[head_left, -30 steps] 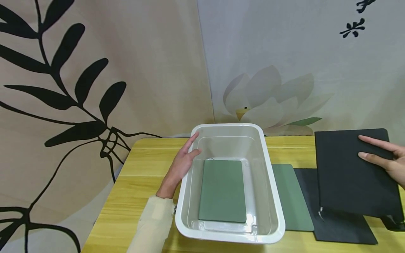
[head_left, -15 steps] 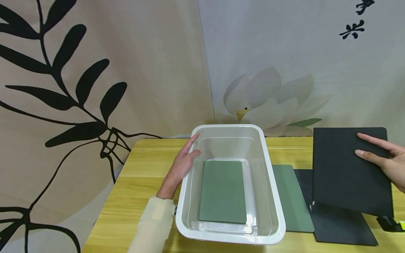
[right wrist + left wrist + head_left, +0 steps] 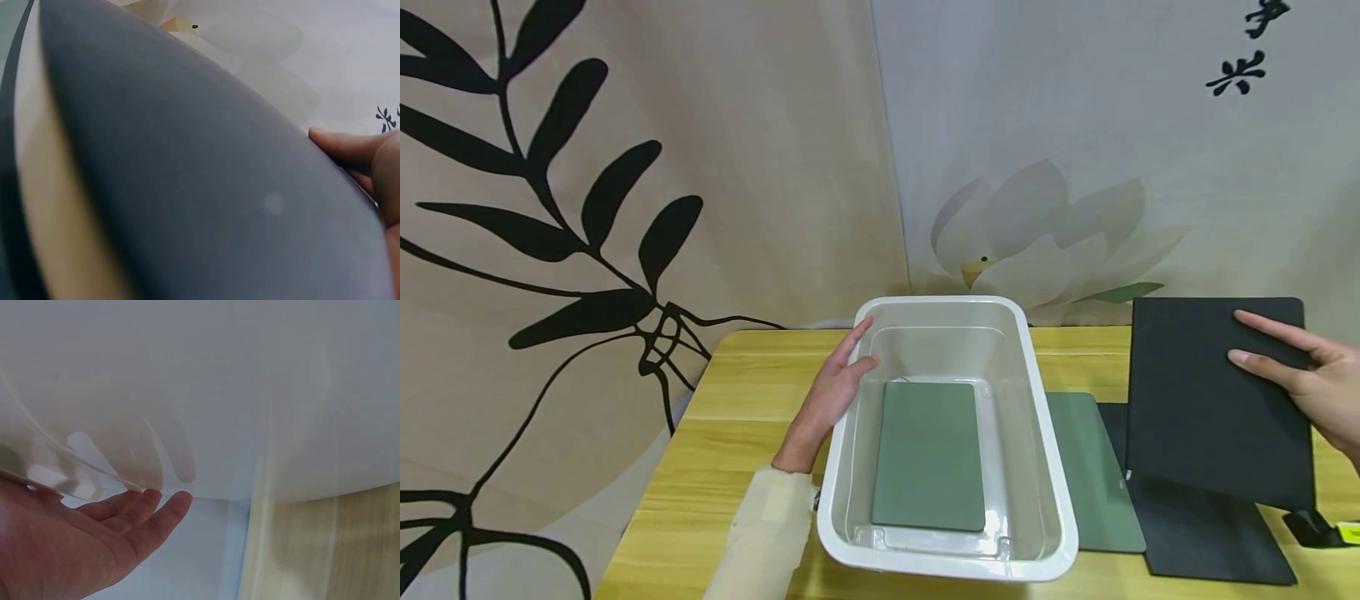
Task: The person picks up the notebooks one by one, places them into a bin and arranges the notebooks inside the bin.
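My left hand holds the left rim of a white plastic basin, thumb over the inside edge. In the left wrist view, the other fingers reach along its outer wall. A green notebook lies flat on the basin floor, toward its left side. At the right, my right hand grips a black notebook by its right side, thumb and index finger on the cover, the other fingers hidden behind. The notebook is tilted above the table, and a small pale ribbon end shows at its lower left corner.
Right of the basin, a second green notebook lies on the wooden table. Beside it is another black notebook, partly covered by the held one. Behind the table hangs a printed cloth backdrop.
My right hand has moved left and slightly up with the black notebook, nearer the basin. The left hand stays on the rim.
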A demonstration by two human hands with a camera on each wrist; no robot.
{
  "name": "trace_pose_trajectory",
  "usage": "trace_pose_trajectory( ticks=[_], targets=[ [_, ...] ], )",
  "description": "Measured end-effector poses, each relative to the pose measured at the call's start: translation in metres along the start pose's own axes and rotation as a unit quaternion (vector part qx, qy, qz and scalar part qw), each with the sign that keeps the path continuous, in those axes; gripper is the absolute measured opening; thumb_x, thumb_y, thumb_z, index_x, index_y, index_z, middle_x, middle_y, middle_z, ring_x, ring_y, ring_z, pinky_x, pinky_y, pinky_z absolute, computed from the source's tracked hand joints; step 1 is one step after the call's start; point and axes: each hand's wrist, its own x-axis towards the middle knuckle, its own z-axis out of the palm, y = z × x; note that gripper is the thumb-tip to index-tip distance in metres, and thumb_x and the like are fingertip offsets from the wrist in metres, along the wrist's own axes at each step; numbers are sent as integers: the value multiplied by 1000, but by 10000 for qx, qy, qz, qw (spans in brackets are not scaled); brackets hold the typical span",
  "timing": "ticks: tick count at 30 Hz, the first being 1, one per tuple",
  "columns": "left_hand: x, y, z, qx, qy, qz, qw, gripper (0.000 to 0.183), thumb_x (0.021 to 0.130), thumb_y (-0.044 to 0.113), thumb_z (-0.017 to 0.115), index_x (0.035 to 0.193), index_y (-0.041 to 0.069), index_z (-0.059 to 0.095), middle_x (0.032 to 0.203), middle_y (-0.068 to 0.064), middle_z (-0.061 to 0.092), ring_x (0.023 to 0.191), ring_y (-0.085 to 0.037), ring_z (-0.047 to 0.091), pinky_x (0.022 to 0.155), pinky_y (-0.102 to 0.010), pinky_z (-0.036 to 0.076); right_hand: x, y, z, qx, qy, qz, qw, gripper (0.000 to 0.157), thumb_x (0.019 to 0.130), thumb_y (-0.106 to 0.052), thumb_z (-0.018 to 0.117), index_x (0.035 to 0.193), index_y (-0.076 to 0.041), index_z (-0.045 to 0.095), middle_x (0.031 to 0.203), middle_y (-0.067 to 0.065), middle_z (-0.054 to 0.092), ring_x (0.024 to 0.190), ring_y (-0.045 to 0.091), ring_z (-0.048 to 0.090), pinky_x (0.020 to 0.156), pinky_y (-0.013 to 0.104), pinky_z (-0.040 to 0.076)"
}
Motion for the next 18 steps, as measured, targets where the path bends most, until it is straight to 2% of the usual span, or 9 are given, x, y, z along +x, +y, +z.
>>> trace_pose_trajectory(
  ticks=[13, 18],
  targets=[
    [1, 1, 1, 209, 195, -60, 9996, 54, 102, 28, 47, 150, 48, 32, 160, 7, 28, 134, -35, 45, 93, -59, 48, 2, -8, 7, -244, 111, -306, 9992, 56, 97, -7, 60, 149, -22, 45, 99, -36, 59, 61, 1, 69, 52, 23, 54],
    [1, 1, 2, 216, 224, -26, 9995, 55, 102, 28, 47, 151, 45, 33, 160, 6, 28, 134, -33, 44, 95, -58, 48, 2, -10, 9, -297, 156, -345, 9988, 56, 97, -7, 60, 149, -21, 46, 99, -36, 58, 62, -1, 68, 52, 22, 54]
  ],
)
